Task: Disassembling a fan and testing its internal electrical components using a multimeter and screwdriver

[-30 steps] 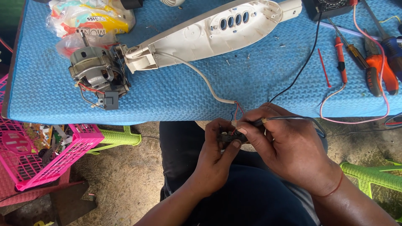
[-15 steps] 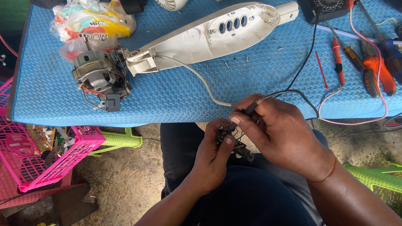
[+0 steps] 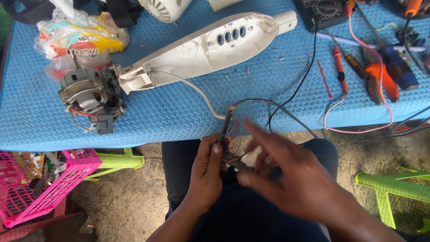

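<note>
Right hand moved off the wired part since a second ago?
Yes. The right hand has come off the small wired part and spread open, blurred, lower and further from the blue table edge. The left hand still holds the part.

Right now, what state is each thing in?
Left hand: closed around a thin probe and small wired part.
Right hand: open, fingers spread, blurred, holding nothing.
Motor: bare, windings exposed, on the blue mat.
White housing: lying flat, button holes empty.

Both forearms are bare, with no sleeves, below the blue foam-topped table. Dark navy trousers cover the lap beneath the left hand and right hand.
</note>
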